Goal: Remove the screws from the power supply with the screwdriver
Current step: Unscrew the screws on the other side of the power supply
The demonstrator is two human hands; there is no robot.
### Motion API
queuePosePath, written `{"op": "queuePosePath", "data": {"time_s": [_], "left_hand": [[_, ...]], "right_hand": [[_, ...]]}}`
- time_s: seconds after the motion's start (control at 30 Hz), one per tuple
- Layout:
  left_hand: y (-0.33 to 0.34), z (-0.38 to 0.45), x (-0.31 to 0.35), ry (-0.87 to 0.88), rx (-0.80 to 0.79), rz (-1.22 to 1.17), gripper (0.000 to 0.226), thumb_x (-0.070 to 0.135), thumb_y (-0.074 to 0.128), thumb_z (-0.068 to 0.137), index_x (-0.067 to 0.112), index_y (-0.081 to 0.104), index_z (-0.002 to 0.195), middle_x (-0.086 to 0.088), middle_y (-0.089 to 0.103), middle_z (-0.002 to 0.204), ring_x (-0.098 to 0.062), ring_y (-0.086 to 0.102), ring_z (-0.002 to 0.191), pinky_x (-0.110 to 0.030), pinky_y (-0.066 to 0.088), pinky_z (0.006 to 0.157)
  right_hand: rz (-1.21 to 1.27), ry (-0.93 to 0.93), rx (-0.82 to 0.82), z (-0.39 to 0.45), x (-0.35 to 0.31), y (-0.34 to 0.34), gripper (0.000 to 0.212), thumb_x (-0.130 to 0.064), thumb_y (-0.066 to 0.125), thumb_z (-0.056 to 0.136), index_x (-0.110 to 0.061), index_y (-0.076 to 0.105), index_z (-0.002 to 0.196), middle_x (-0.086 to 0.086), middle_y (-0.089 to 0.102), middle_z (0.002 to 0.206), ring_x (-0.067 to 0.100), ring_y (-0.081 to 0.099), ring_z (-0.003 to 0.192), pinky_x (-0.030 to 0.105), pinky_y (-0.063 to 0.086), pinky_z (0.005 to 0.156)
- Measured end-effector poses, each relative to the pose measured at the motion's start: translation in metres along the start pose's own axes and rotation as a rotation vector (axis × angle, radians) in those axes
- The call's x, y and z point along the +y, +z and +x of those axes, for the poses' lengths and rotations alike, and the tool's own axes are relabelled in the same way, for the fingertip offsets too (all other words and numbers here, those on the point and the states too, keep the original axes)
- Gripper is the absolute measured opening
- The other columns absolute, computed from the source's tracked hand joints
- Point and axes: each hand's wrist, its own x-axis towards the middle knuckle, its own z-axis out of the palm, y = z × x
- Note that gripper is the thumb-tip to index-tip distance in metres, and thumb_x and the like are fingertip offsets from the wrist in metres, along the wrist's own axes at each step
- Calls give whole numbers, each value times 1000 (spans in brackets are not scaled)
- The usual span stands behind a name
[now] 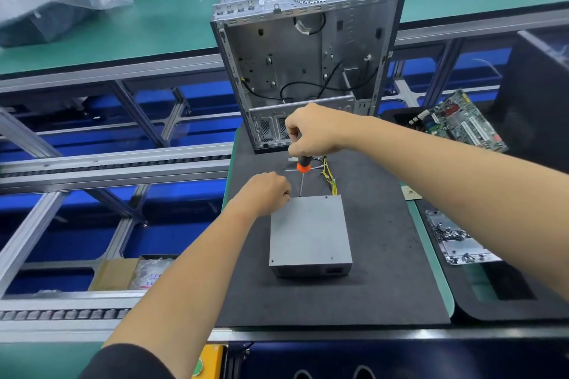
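On the dark mat (385, 224), the right hand (314, 132) is clamping the screwdriver (303, 168) upright over a far-edge screw while the left hand's (264, 194) curled fingers are steadying the power supply (309, 231).

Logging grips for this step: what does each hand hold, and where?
Right hand grips the screwdriver by its handle. Left hand rests at the power supply far-left corner; what it holds cannot be told.

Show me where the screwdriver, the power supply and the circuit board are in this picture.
screwdriver (303, 167): head view, on the orange collar below the right hand.
power supply (309, 229): head view, middle of its grey top face.
circuit board (458, 121): head view, on its green surface.
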Motion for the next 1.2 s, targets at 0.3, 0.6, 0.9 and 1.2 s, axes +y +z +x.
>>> {"op": "queuePosePath", "data": {"time_s": [0.3,0.6,0.9,1.2], "left_hand": [[2,0,1,-23,-8,-37,18,17,46,87,14,61,80,-9,66,86,-28,51,71,-31,38,61],[35,-18,-10,-324,155,-876,11,18,63,88,26,70,84,16,66,83,1,59,83,-11,41,70],[32,-21,-6,-263,173,-858,15,13,63,89,25,68,81,12,66,79,-2,59,79,-13,41,73],[33,-22,-4,-267,192,-865,11,13,63,89,21,70,85,6,69,86,-7,60,83,-15,41,74]], "right_hand": [[-16,-10,-11,0,0,1,16,-23,60,75,-19,47,68,-1,56,74,19,48,66,27,34,50],[87,-29,40,4,-8,1,11,-23,60,74,-14,54,73,2,68,75,22,55,68,26,37,50],[74,-35,24,6,-20,1,13,-22,62,77,-10,57,80,6,61,77,19,46,63,26,32,48],[90,10,53,11,-16,2,14,-23,64,75,-11,57,78,5,65,76,24,57,66,26,37,50]]}}
